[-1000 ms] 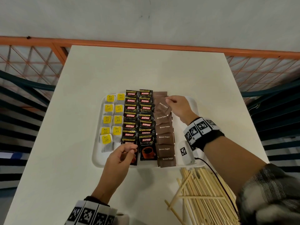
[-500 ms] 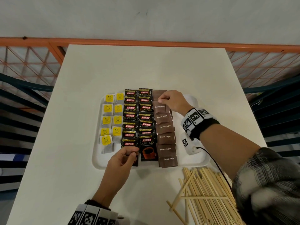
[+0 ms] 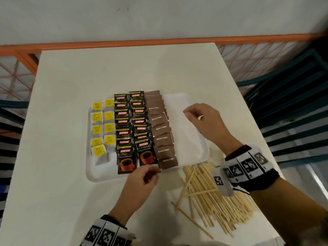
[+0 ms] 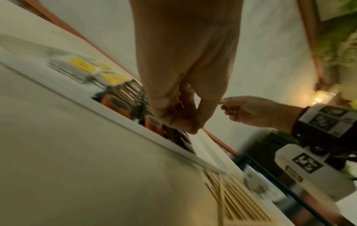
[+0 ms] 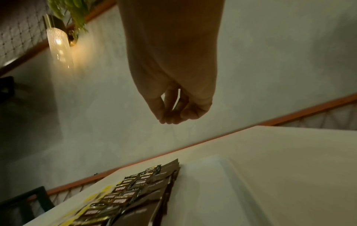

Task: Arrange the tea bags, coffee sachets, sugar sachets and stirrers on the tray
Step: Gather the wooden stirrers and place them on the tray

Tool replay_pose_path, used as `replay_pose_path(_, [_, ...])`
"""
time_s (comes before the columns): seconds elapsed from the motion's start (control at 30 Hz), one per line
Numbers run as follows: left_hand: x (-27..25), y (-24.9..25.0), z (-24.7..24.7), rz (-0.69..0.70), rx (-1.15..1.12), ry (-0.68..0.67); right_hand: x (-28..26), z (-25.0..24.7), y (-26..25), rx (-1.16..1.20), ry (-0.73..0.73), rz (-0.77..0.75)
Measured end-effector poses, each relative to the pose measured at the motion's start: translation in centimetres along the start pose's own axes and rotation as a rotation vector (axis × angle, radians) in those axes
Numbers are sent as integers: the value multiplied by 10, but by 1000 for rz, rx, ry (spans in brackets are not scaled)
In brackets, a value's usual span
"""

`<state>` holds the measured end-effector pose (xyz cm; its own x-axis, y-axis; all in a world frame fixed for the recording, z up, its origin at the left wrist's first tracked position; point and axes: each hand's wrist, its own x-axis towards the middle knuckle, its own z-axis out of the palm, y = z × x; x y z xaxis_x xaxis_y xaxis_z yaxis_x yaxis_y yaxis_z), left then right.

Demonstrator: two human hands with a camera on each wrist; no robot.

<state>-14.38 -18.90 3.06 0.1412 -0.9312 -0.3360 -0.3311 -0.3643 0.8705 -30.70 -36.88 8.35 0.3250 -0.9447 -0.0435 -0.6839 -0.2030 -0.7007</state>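
Observation:
On the white tray [image 3: 95, 176] lie two columns of yellow-tagged tea bags [image 3: 103, 128], two columns of black coffee sachets [image 3: 132, 128] and one column of brown sugar sachets [image 3: 161, 137]. The tray's right part is bare. A loose pile of wooden stirrers [image 3: 209, 201] lies on the table in front of the tray's right corner. My left hand [image 3: 154, 173] hovers at the tray's front edge by the nearest sugar sachet, fingers loosely curled, holding nothing [image 4: 191, 126]. My right hand [image 3: 188, 112] hangs above the bare right part, fingertips loosely together and empty [image 5: 173, 119].
The white table [image 3: 71, 201] reaches an orange railing [image 3: 124, 44] at the far edge. Mesh fencing and dark slats flank both sides. A wall lamp [image 5: 58, 41] glows in the right wrist view.
My right hand has lifted off the sugar column and moved right over the tray's bare part. My left hand has let go of the front coffee sachet and shifted right.

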Motion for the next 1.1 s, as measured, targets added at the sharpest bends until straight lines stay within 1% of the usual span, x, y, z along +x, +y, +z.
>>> replay_pose_path(0.1, [-9, 2, 24, 84, 170, -178, -72, -24, 15, -3, -4, 118])
replay_pose_path(0.2, [-18, 2, 46, 70, 320, -339, -140, -27, 39, -52, 28, 225])
replay_pose_path(0.3, [-28, -1, 59, 80, 520, -447, -190, -13, 70, -173, 30, 333])
replay_pose_path(0.37, [-33, -3, 65, 131, 659, -473, -211, -1, 90, -242, 32, 412])
replay_pose_path(0.4, [-36, -4, 67, 157, 703, -467, -216, 4, 96, -276, 52, 442])
replay_pose_path(0.47, [-38, -8, 70, 187, 687, -438, -219, 8, 101, -314, 75, 506])
replay_pose_path(0.57, [-37, -16, 73, 205, 587, -393, -210, 8, 99, -287, -11, 611])
replay_pose_path(0.63, [-36, -18, 75, 208, 553, -329, -201, 8, 97, -270, -48, 629])
replay_pose_path(0.7, [-35, -16, 80, 196, 528, -258, -194, 14, 94, -313, -72, 593])
replay_pose_path(0.77, [-34, -14, 85, 187, 500, -197, -190, 22, 87, -366, -136, 532])
replay_pose_path(0.9, [-35, -19, 95, 184, 434, -116, -194, 36, 80, -420, -230, 394])
replay_pose_path(1.03, [-40, -21, 104, 203, 349, -15, -200, 44, 78, -517, -269, 273])
replay_pose_path(1.1, [-41, -22, 108, 186, 329, 40, -203, 48, 77, -481, -283, 242])
